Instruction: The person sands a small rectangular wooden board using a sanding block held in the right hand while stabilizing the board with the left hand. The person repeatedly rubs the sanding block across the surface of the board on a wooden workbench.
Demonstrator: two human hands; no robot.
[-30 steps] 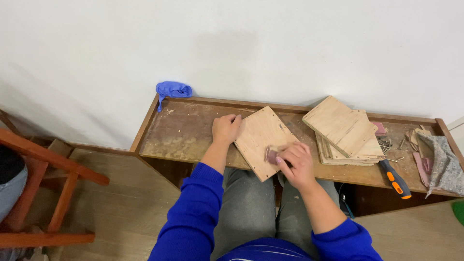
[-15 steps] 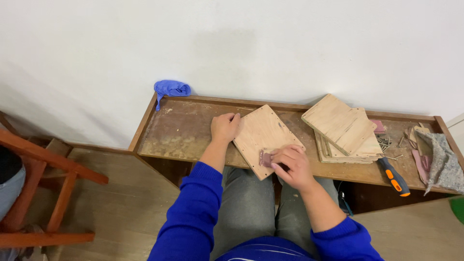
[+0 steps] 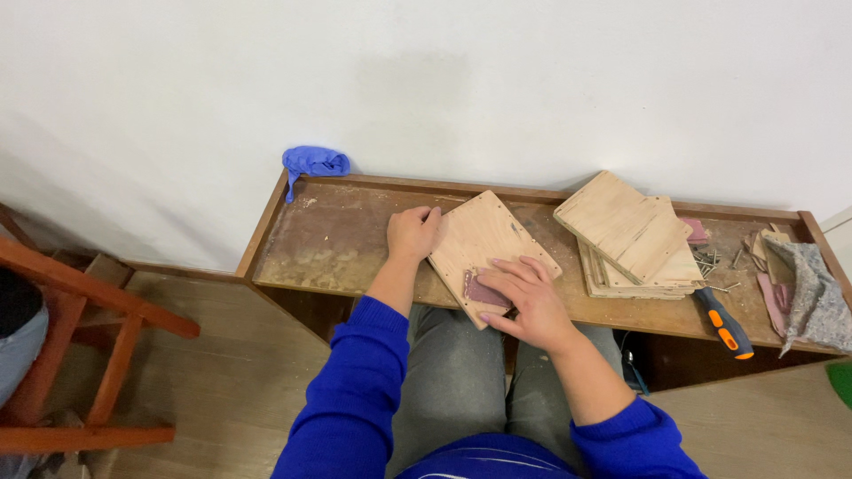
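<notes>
Sandpaper [image 3: 484,291] is pressed flat under the right hand [image 3: 524,297] on the wooden board [image 3: 486,239], steadied by the left hand [image 3: 413,232]; stacked boards [image 3: 635,232], screwdriver [image 3: 728,324] and rag [image 3: 812,293] are crowded rightward.

Pale plywood panel [image 3: 484,241] lies flat, skewed; reddish sandpaper [image 3: 484,291] atop.

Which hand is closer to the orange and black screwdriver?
The right hand. It presses on the wooden board, not far left of the screwdriver. The left hand holds the board's far left edge.
</notes>
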